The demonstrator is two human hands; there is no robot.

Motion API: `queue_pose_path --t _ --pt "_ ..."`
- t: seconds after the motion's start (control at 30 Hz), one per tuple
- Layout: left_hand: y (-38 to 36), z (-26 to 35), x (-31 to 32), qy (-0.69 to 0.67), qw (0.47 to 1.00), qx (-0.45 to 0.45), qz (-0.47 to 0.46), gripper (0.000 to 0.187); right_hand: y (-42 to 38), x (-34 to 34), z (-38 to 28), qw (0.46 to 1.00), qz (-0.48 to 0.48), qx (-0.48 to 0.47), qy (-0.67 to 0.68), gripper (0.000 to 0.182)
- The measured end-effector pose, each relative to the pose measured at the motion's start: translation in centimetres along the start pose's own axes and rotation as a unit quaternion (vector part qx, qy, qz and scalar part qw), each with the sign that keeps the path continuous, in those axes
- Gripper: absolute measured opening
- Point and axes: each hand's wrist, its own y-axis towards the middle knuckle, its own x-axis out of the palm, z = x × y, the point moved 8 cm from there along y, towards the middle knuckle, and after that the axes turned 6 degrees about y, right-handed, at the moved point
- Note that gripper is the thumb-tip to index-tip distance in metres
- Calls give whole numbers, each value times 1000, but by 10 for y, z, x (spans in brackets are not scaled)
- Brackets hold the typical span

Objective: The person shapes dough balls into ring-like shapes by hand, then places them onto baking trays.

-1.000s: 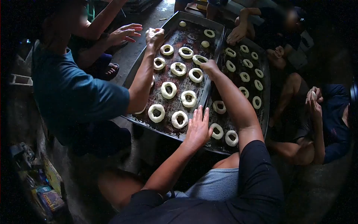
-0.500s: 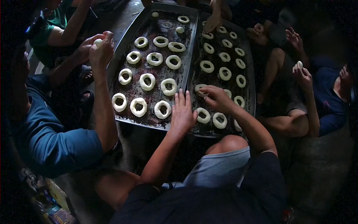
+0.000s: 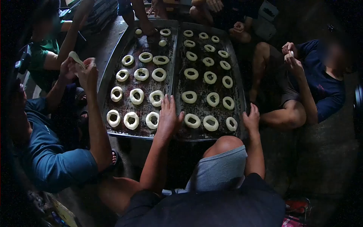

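My left hand [image 3: 169, 119] lies flat with fingers stretched out over the inner edges of two dark baking trays, close to a dough ring [image 3: 152, 120]. At the right-hand rim of the right tray [image 3: 200, 86] rests my right hand [image 3: 251, 118], fingers extended and holding nothing. The nearest ring to it is a pale dough ring [image 3: 231, 123] in the front corner. Rows of similar rings cover both trays. Two small dough balls, one at the far corner [image 3: 138, 31] and one nearer [image 3: 162, 43], sit in the left tray [image 3: 126, 85].
On the left, a person in a blue shirt [image 3: 62, 166] holds up stretched dough [image 3: 76, 59]. A person on the right [image 3: 321, 85] has a small pale piece in their fingers. Another person's hand [image 3: 149, 29] reaches to the left tray's far end.
My right hand has left a dough ring and moved to the right tray's rim. The left-hand person's dough is now stretched. A far hand no longer touches the right tray. The view has shifted.
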Motion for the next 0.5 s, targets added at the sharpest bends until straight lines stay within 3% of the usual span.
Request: queue_pose_path --t 0.1,0.17,0.33,0.5 --pt "-2 -1 2 7 1000 2 -5 76 -8 14 31 999 2 32 42 68" --pt "-2 -3 2 12 1000 4 -8 76 -15 36 44 988 -92 97 78 70" --pt "-2 -5 -2 7 1000 9 -21 76 -21 54 47 982 -118 92 111 68" --pt "-2 -8 -7 19 999 1 -35 75 -12 33 29 997 -15 11 72 64"
